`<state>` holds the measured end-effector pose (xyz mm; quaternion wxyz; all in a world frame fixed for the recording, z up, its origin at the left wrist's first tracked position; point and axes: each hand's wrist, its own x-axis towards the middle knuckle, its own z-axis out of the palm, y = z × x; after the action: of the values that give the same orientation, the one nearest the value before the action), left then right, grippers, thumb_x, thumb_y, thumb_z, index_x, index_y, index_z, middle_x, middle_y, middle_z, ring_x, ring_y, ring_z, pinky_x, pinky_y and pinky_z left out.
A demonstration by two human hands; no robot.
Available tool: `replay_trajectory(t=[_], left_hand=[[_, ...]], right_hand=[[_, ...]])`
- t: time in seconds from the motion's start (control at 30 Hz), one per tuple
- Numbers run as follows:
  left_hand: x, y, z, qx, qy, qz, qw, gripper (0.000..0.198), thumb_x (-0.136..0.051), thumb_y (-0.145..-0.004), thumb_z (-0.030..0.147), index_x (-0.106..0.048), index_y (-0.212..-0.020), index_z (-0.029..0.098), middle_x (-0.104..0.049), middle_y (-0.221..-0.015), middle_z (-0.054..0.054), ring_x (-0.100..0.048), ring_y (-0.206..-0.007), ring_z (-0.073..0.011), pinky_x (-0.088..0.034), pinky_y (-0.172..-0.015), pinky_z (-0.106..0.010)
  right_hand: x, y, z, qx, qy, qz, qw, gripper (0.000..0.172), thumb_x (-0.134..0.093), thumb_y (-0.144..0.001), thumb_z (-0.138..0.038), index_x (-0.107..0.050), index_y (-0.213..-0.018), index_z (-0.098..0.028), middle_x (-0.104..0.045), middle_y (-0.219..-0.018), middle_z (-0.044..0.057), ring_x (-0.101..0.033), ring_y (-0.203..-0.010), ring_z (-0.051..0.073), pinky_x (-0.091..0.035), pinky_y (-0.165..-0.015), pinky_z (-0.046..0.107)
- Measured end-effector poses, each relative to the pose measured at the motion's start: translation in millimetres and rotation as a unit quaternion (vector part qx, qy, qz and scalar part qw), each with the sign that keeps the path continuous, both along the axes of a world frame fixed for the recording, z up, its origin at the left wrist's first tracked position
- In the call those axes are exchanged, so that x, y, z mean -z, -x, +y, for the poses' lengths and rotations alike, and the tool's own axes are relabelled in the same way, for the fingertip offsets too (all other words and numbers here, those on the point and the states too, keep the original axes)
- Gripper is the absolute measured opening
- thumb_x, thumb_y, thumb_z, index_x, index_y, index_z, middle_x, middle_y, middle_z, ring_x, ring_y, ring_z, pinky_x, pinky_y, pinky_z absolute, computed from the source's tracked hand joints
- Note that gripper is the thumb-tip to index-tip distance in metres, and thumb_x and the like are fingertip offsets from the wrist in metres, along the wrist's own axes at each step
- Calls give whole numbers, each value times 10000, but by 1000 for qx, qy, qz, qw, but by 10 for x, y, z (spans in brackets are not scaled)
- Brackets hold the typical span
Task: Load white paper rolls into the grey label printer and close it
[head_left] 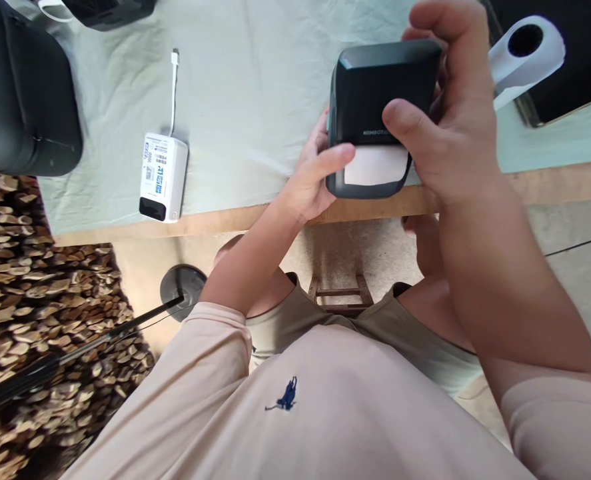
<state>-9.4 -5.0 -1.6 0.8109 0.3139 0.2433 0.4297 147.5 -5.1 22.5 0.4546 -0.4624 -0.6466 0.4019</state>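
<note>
A black label printer [370,87] with small lettering on its face is held up over the table's front edge. A blank white label [375,167] shows at the printer's near end. My left hand [312,177] grips the lower left side, its thumb by the label's left corner and its other fingers partly hidden underneath. On the right side, my right hand [462,127] is closed round the printer. Its thumb lies across the face, and some of its fingers are hidden behind the body.
On the cloth-covered table [235,127], a white power bank [161,177] with a short cable lies left. A white roll [528,57] rests by a dark tablet-like device [582,67] at right. A black bag-like object [25,93] stands far left. Below are a stand base [182,287] and stacked firewood [35,300].
</note>
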Motion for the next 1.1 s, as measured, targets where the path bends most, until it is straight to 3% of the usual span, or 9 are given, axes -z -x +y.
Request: replay_trajectory(t=[0.13,0.3,0.37,0.43,0.57,0.73,0.83,0.97,1.1], left_hand=[[-29,-25,-8,-26,1,-12,1000,198,-565,-772,298,-558,-955,223,-682,-833,-14,-603,-1094,-173,-480,-959,-289],[-50,-51,-27,-26,-1,9,1000,155,-510,-804,272,-593,-899,182,-670,-811,-17,-654,-949,-161,-513,-819,-270],[-56,-51,-27,-25,-7,16,1000,183,-485,-817,266,-607,-897,157,-661,-815,-5,-666,-822,-122,-513,-754,-251],[-61,-46,-21,-27,0,23,999,197,-496,-807,292,-613,-892,158,-657,-816,-4,-660,-841,-121,-514,-759,-247],[-42,-26,7,-45,64,56,995,328,-475,-776,484,-584,-850,184,-642,-934,-41,-482,-1242,-231,-493,-926,-333],[37,-30,36,-103,120,135,978,363,-539,-717,516,-530,-803,164,-592,-983,-35,-321,-1353,-288,-483,-965,-377],[75,-41,39,-107,91,110,984,311,-514,-754,476,-503,-755,166,-564,-843,-12,-363,-1330,-264,-493,-945,-351],[87,-41,41,-102,67,72,990,261,-489,-796,418,-517,-747,163,-515,-703,9,-469,-1246,-212,-504,-916,-298],[61,-46,48,-80,60,68,993,281,-426,-829,409,-535,-772,156,-546,-701,9,-524,-1187,-187,-502,-901,-288]], right_hand=[[18,54,1,-49,56,62,995,726,-541,-694,-450,-168,-1278,-234,-330,-1267,5,-433,-1008,-24,-455,-868,112],[-28,93,-24,-78,131,171,973,680,-606,-645,-393,-229,-1194,-255,-413,-1084,-13,-413,-854,-46,-417,-707,73],[-41,95,-32,-70,132,175,973,673,-618,-635,-376,-247,-1183,-250,-416,-1058,-12,-405,-835,-47,-403,-682,71],[-39,87,-32,-61,134,169,975,663,-616,-638,-372,-258,-1183,-255,-414,-1064,-15,-407,-839,-48,-403,-678,69],[17,40,10,-52,147,160,975,607,-560,-687,-397,-261,-1205,-296,-414,-1113,-30,-441,-910,-39,-460,-767,88],[89,-59,96,-18,121,152,981,468,-500,-718,-437,-363,-1158,-351,-397,-1207,-81,-425,-1124,-18,-427,-1044,111],[78,-89,84,-26,93,135,986,463,-496,-716,-411,-382,-1161,-348,-354,-1270,-99,-345,-1255,5,-354,-1154,149],[27,-80,25,-66,73,88,991,671,-574,-656,-384,-290,-1260,-313,-302,-1315,-58,-350,-1254,37,-354,-1166,219],[-40,-77,5,-83,43,35,995,814,-629,-597,-295,-213,-1295,-327,-175,-1374,-107,-183,-1386,42,-201,-1263,221]])
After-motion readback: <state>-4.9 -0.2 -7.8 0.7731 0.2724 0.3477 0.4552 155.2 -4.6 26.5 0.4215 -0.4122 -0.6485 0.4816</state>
